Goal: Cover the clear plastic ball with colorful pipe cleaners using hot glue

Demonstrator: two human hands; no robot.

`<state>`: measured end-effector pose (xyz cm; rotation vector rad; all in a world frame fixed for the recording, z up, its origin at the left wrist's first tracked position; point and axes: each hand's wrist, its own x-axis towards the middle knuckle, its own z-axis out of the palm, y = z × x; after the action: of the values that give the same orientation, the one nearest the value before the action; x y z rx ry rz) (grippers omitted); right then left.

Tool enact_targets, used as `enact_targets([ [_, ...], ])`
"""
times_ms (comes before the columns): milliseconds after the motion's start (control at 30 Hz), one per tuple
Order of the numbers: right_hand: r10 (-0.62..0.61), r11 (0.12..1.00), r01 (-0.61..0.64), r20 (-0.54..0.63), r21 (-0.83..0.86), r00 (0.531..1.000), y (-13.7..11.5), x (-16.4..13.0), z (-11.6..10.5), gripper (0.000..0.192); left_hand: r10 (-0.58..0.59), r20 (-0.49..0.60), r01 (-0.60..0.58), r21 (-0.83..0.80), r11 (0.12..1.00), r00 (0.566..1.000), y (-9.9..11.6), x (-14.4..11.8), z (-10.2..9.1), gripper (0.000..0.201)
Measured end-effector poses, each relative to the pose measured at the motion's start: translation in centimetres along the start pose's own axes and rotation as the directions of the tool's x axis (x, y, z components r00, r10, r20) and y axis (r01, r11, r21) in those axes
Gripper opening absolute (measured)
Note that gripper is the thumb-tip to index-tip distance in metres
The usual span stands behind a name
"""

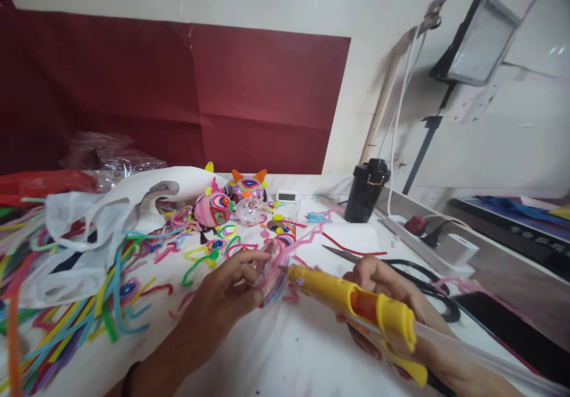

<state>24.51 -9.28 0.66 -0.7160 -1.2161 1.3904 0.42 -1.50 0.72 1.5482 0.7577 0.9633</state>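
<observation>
My left hand (236, 287) is closed around a clear plastic ball (267, 260) that is partly wrapped in pink and other coloured fuzzy strips. A loose pink pipe cleaner (307, 238) sticks up from it to the right. In my right hand (392, 293) is a yellow hot glue gun (351, 296), with a clear glue stick (472, 349) coming out of its back. The gun's nozzle points left and is right at the ball; whether it touches, I cannot tell. Black-handled scissors (416, 272) lie behind my right hand.
Decorated pipe-cleaner balls (212, 207) stand at the back beside a small digital timer (287, 196). Coloured pipe cleaners (80, 320) pile up on the left near a white plastic bag (66, 225). To the right are a black bottle (366, 192), a power strip (427, 248) and a phone (516, 332).
</observation>
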Motion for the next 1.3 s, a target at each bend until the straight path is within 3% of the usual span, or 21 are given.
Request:
enact_targets([
  [300, -0.01, 0.998, 0.005, -0.08, -0.064, 0.997, -0.2, -0.5, 1.1, 0.045, 0.082, -0.008, -0.079, 0.224, 0.971, 0.997, 0.2, -0.3, 0.2, 0.031],
  [600, -0.079, 0.997, 0.078, -0.028, -0.02, 0.997, 0.6, -0.7, 0.4, 0.035, 0.146, 0.017, -0.142, 0.371, 0.918, 0.989, -0.4, -0.5, 0.2, 0.038],
  [767, -0.069, 0.997, 0.067, 0.03, 0.046, 0.997, 0.9, -0.9, 0.3, 0.037, 0.15, 0.006, -0.141, 0.379, 0.915, 0.989, -0.2, -0.4, 0.4, 0.039],
  [1300, -0.125, 0.992, 0.125, 0.001, -0.002, 0.992, 1.3, -0.9, -0.3, 0.047, 0.154, 0.001, -0.144, 0.366, 0.919, 0.988, -0.2, -0.5, 0.3, 0.044],
])
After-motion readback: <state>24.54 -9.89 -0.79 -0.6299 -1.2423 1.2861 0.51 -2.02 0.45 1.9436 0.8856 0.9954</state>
